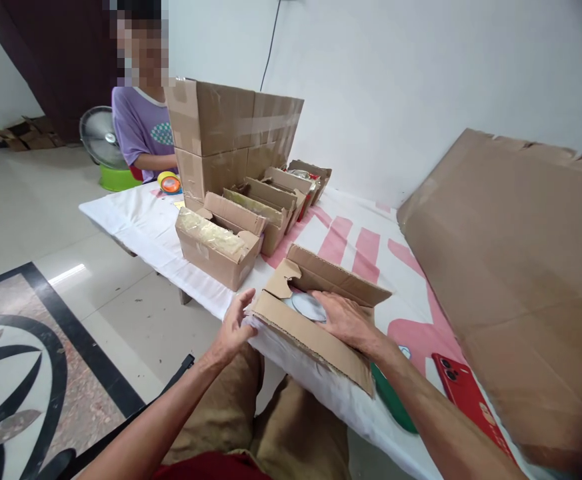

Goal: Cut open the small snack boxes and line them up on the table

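Note:
An open small cardboard box (315, 337) sits at the near edge of the low table (135, 223), its flaps up. Inside it shows a pale round object (307, 305). My left hand (234, 327) rests against the box's left corner, fingers curled on the edge. My right hand (343, 320) lies flat inside the box, fingers stretched over the round object.
A row of small cardboard boxes (218, 248) runs back along the table to a large taped carton (231, 137). A person in a purple shirt (141, 130) sits behind it, beside tape rolls (169, 182) and a fan (99, 137). A red phone (463, 393) and a big cardboard sheet (511, 267) lie at right.

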The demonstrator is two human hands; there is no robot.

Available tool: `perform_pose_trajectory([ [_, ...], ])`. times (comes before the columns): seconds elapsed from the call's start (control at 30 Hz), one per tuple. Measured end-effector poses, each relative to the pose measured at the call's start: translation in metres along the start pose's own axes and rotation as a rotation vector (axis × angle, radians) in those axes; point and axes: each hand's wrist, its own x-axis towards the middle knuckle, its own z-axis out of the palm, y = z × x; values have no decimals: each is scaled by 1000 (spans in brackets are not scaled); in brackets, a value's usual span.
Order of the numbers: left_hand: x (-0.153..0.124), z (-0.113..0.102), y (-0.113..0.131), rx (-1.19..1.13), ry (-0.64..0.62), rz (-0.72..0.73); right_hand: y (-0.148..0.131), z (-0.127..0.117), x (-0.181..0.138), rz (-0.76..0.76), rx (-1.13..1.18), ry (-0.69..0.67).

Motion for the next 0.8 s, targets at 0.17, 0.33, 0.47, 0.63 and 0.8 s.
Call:
perform_pose_trajectory([
  [0.17, 14, 24, -23, 297, -79, 119, 6, 7, -2, -40, 36, 182],
  [0.33, 22, 39, -34, 338, -9, 140, 5, 2, -8, -23, 155, 306],
  [0.47, 21, 36, -44, 412, 46, 73, -1, -6, -9, -23, 365, 490],
  [0.63, 20, 34, -50, 467, 68, 32, -2, -24, -30, -36, 583, 834],
  [0.8, 30, 43, -42, 510, 83, -8, 2, -44, -83, 176, 1037, 1086],
])
